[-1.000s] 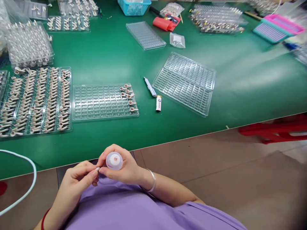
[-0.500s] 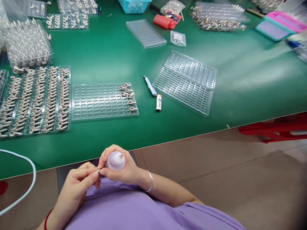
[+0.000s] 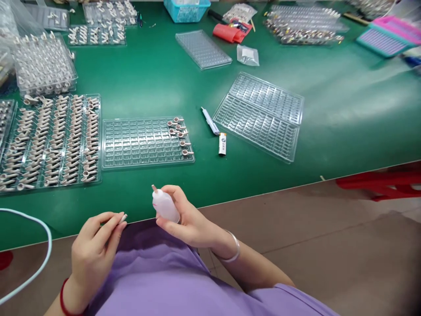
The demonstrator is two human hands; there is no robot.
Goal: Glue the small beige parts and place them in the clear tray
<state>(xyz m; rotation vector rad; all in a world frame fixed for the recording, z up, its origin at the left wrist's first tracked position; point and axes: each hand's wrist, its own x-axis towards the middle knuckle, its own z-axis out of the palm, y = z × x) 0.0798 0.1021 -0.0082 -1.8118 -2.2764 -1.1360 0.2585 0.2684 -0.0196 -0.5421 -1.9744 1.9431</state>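
Observation:
My right hand [image 3: 184,219] is closed round a small white squeeze bottle [image 3: 164,205], its nozzle tilted up and to the left, at the near edge of the green table [image 3: 158,79]. My left hand [image 3: 95,243] pinches a tiny pale part [image 3: 123,217] between thumb and forefinger, a little left of the bottle and apart from it. Just beyond the hands lies a clear blister tray [image 3: 144,142] with several beige parts in its right-hand column. Left of it, a tray [image 3: 49,142] is filled with the same beige parts.
A clear double tray [image 3: 259,116], a white pen [image 3: 210,121] and a lighter [image 3: 222,144] lie right of centre. More trays of parts, a blue basket [image 3: 186,9], a red pouch [image 3: 230,31] and a pink-and-teal tray [image 3: 388,37] line the far side. A pale cable [image 3: 39,228] curves at left.
My hands have come apart: the right hand lifted the bottle up toward the table edge and tipped its nozzle leftward, while the left hand drew away to the left with the tiny part.

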